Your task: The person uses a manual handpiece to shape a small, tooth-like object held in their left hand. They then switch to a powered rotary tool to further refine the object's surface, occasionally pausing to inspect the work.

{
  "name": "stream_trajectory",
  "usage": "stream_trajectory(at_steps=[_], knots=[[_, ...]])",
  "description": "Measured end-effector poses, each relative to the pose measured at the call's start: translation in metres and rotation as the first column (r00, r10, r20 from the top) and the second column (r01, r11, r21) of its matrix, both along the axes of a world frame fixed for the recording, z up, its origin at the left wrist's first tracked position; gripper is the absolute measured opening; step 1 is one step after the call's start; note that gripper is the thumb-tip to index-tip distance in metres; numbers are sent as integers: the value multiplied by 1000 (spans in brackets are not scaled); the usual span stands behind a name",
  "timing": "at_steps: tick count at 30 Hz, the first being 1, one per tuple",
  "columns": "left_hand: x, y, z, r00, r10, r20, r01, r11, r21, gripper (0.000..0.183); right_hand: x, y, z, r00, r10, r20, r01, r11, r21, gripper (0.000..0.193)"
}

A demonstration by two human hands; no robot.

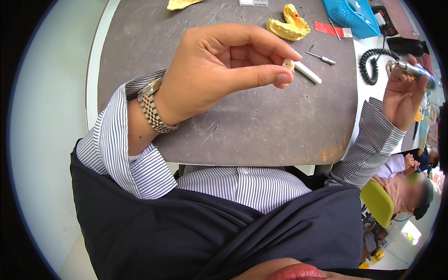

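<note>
Above the table, my left hand pinches a small cream-coloured tooth-shaped piece, like a dental crown, between thumb and fingertips. Its other fingers curl in behind. At the far right, my right hand is raised with its fingers round a silver rotary handpiece. The handpiece stays apart from the crown. Just past my left fingertips shows a white rod, its near end hidden by them. A yellow dental cast rests farther back, and a slim metal tool lies between it and the rod.
A blue basket stands at the back right of the brown table mat, near a red strip. A black coiled cord lies by my right hand. Another yellow cast piece is at the back edge. Someone sits beyond, by a green chair.
</note>
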State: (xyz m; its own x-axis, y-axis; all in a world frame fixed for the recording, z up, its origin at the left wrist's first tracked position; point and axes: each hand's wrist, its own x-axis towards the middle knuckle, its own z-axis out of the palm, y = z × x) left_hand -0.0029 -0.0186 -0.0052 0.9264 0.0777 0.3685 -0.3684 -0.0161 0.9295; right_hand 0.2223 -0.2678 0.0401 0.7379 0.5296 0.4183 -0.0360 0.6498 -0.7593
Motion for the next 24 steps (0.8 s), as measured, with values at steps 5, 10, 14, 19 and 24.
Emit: stream_trajectory(at_steps=[5,10,14,19,24], knots=[[1,1,2,999,-37,-13,36,999,-39,23,-14,4,4,939,-291,184,279,956,86,9],[4,5,5,997,-69,-24,68,995,-71,25,-5,-3,15,844,-249,475,188,967,174,11],[7,9,9,997,-75,-11,74,994,-77,24,0,-2,14,860,-237,452,155,965,211,12],[8,12,7,995,-94,14,94,995,-29,23,0,-4,9,939,-110,326,31,971,238,26],[8,10,2,998,-68,13,68,997,-22,23,-6,1,3,944,-116,310,44,972,229,31]])
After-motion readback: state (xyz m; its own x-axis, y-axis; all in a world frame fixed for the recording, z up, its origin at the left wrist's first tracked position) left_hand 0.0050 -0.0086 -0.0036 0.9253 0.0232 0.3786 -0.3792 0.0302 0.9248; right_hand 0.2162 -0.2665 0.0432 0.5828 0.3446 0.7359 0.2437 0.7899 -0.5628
